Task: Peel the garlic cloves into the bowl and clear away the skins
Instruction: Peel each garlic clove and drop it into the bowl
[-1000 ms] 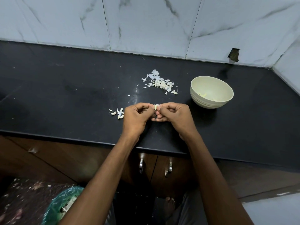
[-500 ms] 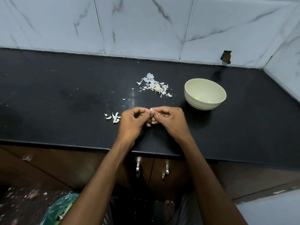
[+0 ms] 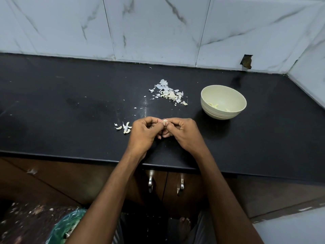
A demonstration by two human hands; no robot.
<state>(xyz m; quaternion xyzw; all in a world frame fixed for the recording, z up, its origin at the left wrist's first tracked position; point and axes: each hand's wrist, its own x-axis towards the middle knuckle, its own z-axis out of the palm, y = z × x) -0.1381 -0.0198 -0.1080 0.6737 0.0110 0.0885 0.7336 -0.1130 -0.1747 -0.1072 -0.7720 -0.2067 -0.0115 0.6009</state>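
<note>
My left hand (image 3: 143, 133) and my right hand (image 3: 184, 133) meet over the black counter (image 3: 70, 111), fingertips together, and both pinch one small pale garlic clove (image 3: 165, 122). A few unpeeled cloves (image 3: 125, 128) lie just left of my left hand. A heap of white skins (image 3: 168, 93) sits behind my hands. To the right stands a cream bowl (image 3: 235, 95) with a few peeled cloves (image 3: 213, 105) at its bottom.
A marble-tiled wall (image 3: 158, 29) rises behind the counter and turns a corner at the right. Below the counter edge are wooden cabinet doors with metal handles (image 3: 150, 182). A bin with a green liner (image 3: 65, 228) stands on the floor at lower left.
Both hands stay together on the clove, with only small finger movements. The camera tilted slightly, so the counter sits lower in view.
</note>
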